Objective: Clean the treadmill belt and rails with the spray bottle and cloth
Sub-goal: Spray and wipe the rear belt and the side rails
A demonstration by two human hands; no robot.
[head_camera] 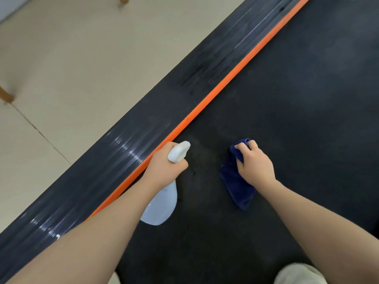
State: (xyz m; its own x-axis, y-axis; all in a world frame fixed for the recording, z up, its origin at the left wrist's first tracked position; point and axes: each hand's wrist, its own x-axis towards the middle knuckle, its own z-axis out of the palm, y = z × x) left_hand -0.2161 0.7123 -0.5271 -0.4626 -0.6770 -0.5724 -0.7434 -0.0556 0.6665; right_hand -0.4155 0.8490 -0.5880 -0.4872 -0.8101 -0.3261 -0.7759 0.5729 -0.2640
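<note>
Left hand [164, 167] grips the neck of the white spray bottle [162, 203], held over the dark belt [287, 119] just beside the orange strip [225, 80] and the black side rail [127, 144]. Right hand [254, 165] curls round the blue cloth [235, 187], pressing it on the belt.

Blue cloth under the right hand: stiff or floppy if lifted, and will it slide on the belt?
Likely floppy: the blue cloth lies folded and bunches under the right hand, so it would probably drape when lifted. Probably light, with a plush pile. It may drag rather than glide on the matte belt, though hand pressure should move it.
</note>
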